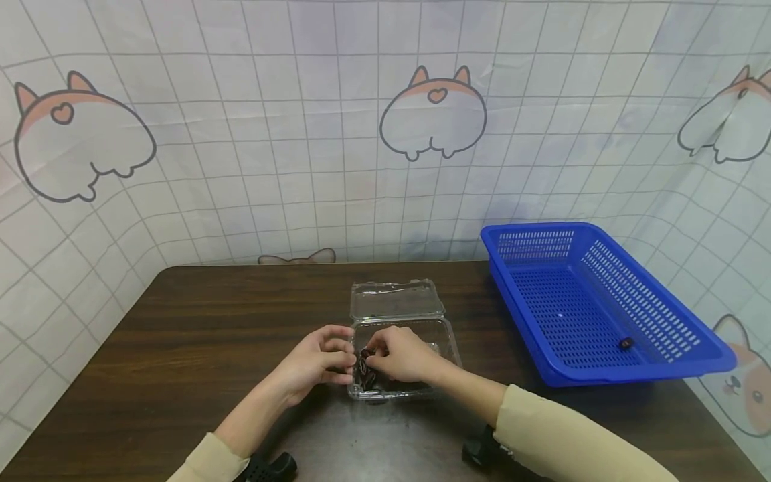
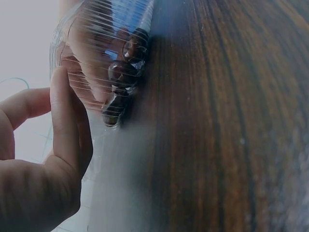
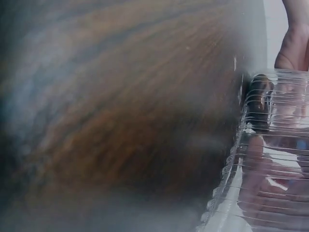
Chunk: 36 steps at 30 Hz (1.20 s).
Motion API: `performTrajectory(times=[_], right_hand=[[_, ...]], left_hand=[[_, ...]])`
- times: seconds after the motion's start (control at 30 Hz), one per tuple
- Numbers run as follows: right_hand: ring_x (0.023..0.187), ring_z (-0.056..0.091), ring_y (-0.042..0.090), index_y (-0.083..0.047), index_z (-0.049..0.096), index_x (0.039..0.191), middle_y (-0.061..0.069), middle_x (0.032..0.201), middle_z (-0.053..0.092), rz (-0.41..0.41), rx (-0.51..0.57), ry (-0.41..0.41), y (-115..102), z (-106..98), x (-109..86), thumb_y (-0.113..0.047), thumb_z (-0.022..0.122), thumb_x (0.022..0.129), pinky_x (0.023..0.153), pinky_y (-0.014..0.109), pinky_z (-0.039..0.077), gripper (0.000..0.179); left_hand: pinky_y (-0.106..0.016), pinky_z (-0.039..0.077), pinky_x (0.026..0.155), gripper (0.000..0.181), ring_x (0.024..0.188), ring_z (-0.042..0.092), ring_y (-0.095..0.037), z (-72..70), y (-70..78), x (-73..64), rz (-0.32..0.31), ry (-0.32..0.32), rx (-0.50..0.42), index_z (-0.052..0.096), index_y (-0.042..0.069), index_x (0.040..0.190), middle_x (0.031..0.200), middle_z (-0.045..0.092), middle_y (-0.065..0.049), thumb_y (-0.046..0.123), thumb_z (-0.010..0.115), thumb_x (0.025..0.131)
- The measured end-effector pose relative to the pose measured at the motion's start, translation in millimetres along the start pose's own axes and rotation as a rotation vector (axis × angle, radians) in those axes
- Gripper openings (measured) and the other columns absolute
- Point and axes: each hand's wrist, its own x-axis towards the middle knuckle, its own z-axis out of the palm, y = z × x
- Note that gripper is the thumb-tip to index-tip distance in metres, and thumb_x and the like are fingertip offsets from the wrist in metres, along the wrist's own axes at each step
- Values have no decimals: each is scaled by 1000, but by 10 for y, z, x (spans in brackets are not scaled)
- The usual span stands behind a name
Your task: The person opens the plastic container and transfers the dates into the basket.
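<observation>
A clear plastic clamshell box [image 1: 421,396] stands on the table with its lid [image 1: 397,301] folded back. Several glossy dark brown, nut-like pieces [image 1: 366,376] with pale slits lie along its left side. They also show through the ribbed wall in the left wrist view [image 2: 123,72]. My left hand [image 1: 313,361] touches the box's left rim with its fingertips, from outside. My right hand [image 1: 400,355] reaches down inside, thumb and fingers bent among the pieces. Whether a piece sits between its fingertips is hidden.
A blue slotted basket [image 1: 518,328] stands to the right of the box, with one dark brown piece [image 1: 626,343] on its floor. Behind the dark wood table [image 1: 241,301] hangs a white gridded sheet [image 1: 271,134] with cartoon animals.
</observation>
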Motion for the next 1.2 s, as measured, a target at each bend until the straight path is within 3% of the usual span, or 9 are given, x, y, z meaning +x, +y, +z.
performTrajectory(times=[0.5,0.87,1.2], right_hand=[[61,55,9,-7,71,91,-5,72,61,-12,-64,39,-17,11,-29,-1,72,86,54,25,46,7],[72,58,11,-9,68,93,-4,79,64,-12,-79,65,-35,-36,-64,-2,74,86,65,31,50,12],[79,60,12,-11,71,94,-6,84,65,-20,-1,61,-31,-120,-131,-3,76,88,68,31,50,12]], left_hand=[[-34,63,75,54,86,62,-20,-8,-7,7,5,-1,2,37,-8,144,106,59,-12,-2,63,97],[-35,63,76,55,87,63,-20,-7,-14,15,5,2,5,37,-8,144,107,59,-13,-2,63,97],[-35,63,75,55,86,63,-20,-1,-6,21,6,-1,-1,37,-9,144,104,59,-11,-2,64,96]])
